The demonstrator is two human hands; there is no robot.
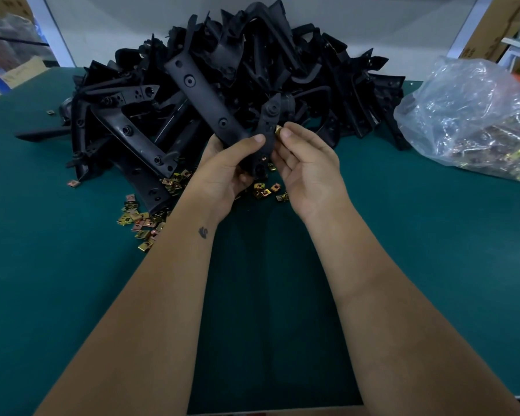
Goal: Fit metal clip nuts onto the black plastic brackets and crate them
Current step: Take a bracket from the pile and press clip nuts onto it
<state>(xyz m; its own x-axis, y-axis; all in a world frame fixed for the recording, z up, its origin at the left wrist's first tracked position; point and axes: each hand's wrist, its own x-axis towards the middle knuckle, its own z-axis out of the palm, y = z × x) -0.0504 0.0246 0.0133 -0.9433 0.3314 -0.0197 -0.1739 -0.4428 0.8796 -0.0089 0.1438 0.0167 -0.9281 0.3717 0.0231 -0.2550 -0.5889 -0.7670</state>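
Green table (72,280): left hand (222,172) grips a bracket (210,106); right hand (306,166) fingers pinch a clip nut (278,129) at its edge.

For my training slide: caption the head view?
Left hand grips a black bracket while right hand pinches a clip nut against it.

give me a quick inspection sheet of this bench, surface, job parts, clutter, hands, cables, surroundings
surface: green table top, matte.
job's things: black bracket held up; pile of brackets behind; loose clip nuts scattered near the pile; no crate seen.
clutter: clear plastic bag at right, more clips inside.
grips: left hand grips the held bracket; right hand pinches a clip nut against the bracket's tab.
cables: nothing seen.
surroundings: cardboard boxes and white panel behind.
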